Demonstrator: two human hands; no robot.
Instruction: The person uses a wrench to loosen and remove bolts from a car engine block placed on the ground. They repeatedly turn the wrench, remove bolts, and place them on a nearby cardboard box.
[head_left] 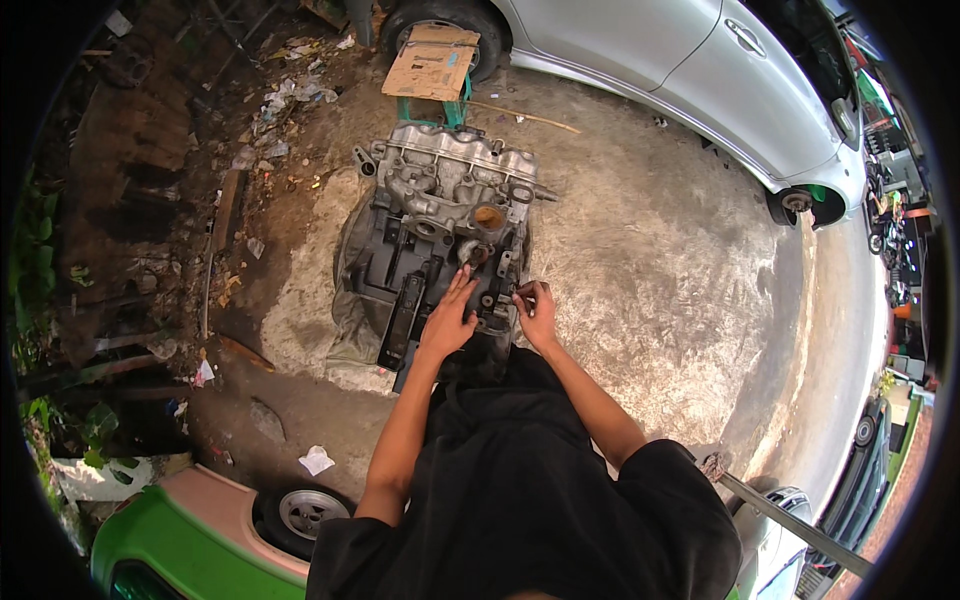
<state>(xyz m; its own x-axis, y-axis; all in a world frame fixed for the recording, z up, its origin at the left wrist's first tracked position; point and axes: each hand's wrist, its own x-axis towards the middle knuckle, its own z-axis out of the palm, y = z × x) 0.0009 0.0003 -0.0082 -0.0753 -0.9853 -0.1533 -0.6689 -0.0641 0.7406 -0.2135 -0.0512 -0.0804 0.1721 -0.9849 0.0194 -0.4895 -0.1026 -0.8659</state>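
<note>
In front of me a greasy car engine [385, 250] rests low to the ground, its silvery ribbed cover [455, 150] at the far end. A cast metal manifold [425, 205] with a rusty brown opening lies across its middle. My left hand [452, 315] is on the near part of the engine, fingers stretched out toward a curved pipe fitting [475, 252]. At the engine's right edge, the fingers of my right hand [537, 308] are bent together in a pinch. What they hold, if anything, is too small to make out. A long black metal bracket [403, 322] stands left of my left hand.
Beyond the engine, a cardboard sheet [432, 62] lies on a green stool [452, 112]. A silver car [640, 60] is parked behind, and a green car [200, 545] at the lower left. Litter [290, 100] and a wooden plank [230, 208] lie along the left.
</note>
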